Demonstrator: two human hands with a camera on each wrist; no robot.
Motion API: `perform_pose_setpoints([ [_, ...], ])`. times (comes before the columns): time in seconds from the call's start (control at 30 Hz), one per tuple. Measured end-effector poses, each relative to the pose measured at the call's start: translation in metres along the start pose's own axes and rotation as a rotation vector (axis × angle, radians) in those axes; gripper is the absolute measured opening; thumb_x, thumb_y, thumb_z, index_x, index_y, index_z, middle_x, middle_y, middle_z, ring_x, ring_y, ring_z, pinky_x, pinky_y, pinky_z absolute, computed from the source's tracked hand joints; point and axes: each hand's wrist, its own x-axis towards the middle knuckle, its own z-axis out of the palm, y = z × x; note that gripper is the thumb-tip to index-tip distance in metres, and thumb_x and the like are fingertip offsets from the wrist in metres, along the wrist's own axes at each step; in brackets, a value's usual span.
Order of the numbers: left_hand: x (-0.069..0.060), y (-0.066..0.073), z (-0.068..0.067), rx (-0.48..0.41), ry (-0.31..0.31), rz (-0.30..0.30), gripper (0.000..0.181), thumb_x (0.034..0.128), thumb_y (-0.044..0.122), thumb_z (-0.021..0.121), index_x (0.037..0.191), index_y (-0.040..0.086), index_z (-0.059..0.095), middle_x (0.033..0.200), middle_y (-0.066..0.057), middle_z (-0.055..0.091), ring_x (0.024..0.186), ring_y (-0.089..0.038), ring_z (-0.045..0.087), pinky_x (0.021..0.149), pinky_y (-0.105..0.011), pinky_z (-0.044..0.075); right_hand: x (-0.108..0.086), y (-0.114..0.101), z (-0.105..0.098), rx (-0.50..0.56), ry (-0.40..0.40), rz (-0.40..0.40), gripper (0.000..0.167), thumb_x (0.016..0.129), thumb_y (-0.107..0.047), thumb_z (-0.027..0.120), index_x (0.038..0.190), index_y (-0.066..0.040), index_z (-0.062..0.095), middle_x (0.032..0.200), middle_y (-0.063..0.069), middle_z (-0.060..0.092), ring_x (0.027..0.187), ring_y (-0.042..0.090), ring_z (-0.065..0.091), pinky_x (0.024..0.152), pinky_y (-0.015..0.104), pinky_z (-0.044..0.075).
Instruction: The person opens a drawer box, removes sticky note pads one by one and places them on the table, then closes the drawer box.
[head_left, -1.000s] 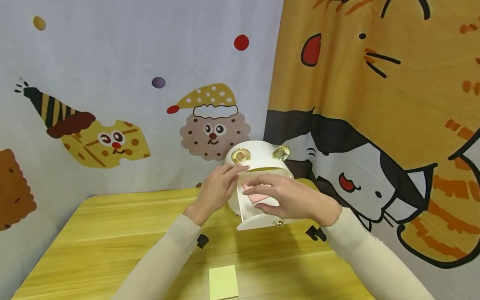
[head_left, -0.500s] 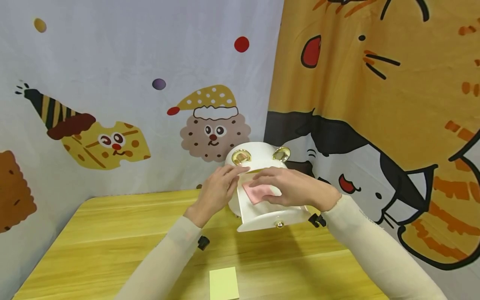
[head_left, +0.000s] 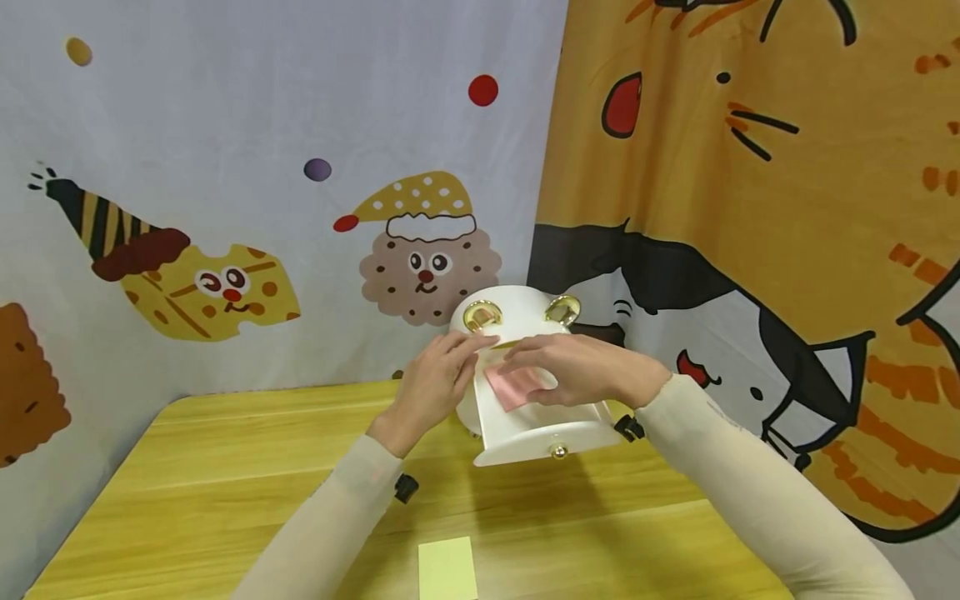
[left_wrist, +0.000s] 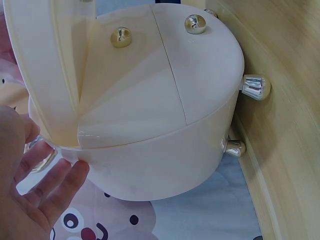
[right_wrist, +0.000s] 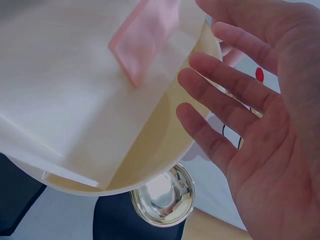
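A white round storage box (head_left: 517, 300) with gold ears and knobs stands at the back of the table. Its upper drawer (head_left: 517, 442) is pulled out toward me, and a pink sticky-note pad (head_left: 510, 390) lies inside. My left hand (head_left: 435, 379) rests at the box's left side. In the left wrist view its fingertips (left_wrist: 80, 170) touch the white wall near the opening. My right hand (head_left: 573, 367) is over the drawer, thumb close to the pad. The right wrist view shows its fingers (right_wrist: 210, 137) extended and spread, apart from the pad; whether the thumb touches it is hard to tell.
A yellow sticky-note pad (head_left: 447, 568) lies on the wooden table (head_left: 225, 492) near its front edge. Patterned cloth (head_left: 247, 108) hangs close behind the box and along the right. Black wrist-camera mounts (head_left: 406, 487) sit under both forearms.
My right hand has risen slightly, its thumb drawn up from the drawer front, uncovering more of the drawer. The left hand and the box stay as they were.
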Motion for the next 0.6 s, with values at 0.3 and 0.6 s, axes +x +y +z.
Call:
perform_pose_setpoints([
  [0.3, 0.001, 0.001, -0.002, -0.004, -0.015, -0.016, 0.041, 0.1167, 0.009, 0.07, 0.153, 0.026, 0.077, 0.13, -0.005, 0.079, 0.107, -0.029, 0.075, 0.085, -0.044, 0.067, 0.008, 0.002, 0.0, 0.013, -0.077, 0.002, 0.059, 0.103, -0.024, 0.092, 0.158, -0.019, 0.074, 0.167, 0.005, 0.07, 0.152, 0.029, 0.07, 0.126, 0.053, 0.06],
  [0.6, 0.0, 0.002, -0.001, -0.006, -0.015, -0.023, 0.041, 0.1171, 0.009, 0.068, 0.153, 0.027, 0.077, 0.129, -0.004, 0.08, 0.107, -0.029, 0.075, 0.084, -0.043, 0.067, 0.016, 0.002, -0.002, -0.004, -0.133, 0.004, 0.059, 0.102, -0.025, 0.093, 0.157, -0.02, 0.073, 0.163, -0.001, 0.073, 0.148, 0.023, 0.072, 0.125, 0.05, 0.06],
])
